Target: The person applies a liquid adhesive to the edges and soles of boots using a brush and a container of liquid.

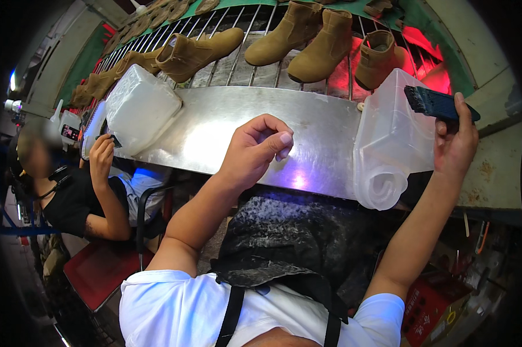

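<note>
My left hand [255,151] hovers over the shiny metal ledge [215,130], fingers curled loosely with nothing in them. My right hand [456,141] is raised at the right and grips a dark flat brush [437,104], whose end rests at the opening of a translucent white plastic jug [391,141] lying on its side on the ledge. Beyond the ledge, tan suede ankle boots [298,34] stand on a metal grille conveyor [261,72].
A second translucent jug [139,110] sits at the ledge's left end, where a seated person in black holds a hand [101,159] near it. More boots [200,52] line the grille. A red crate [434,309] is at lower right. I wear a stained dark apron [295,243].
</note>
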Demonstrator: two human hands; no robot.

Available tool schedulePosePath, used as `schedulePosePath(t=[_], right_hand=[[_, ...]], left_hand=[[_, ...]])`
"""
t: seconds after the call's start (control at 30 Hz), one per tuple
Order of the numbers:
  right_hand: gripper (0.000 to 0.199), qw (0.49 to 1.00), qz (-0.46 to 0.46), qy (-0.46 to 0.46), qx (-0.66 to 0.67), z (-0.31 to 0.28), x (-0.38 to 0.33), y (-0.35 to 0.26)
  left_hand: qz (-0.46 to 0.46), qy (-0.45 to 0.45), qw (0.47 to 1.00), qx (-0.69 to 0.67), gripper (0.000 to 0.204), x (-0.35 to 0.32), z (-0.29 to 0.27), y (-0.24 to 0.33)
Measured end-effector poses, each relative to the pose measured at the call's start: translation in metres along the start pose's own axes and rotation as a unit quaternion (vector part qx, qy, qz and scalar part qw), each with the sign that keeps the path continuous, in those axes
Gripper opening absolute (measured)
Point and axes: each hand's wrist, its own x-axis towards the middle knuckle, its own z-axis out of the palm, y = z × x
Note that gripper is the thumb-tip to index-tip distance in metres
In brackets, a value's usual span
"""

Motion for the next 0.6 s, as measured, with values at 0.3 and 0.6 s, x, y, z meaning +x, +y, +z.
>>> schedulePosePath(t=[0.3,0.6], right_hand=[[0.028,1.0,0.001,-0.011,-0.001,-0.001,0.0,0.0],[0.028,1.0,0.004,-0.015,-0.003,-0.002,0.0,0.0]], left_hand=[[-0.094,-0.031,0.995,-0.011,0.027,-0.006,-0.001,0.013],[-0.139,-0.017,0.985,0.105,0.03,-0.011,-0.007,-0.008]])
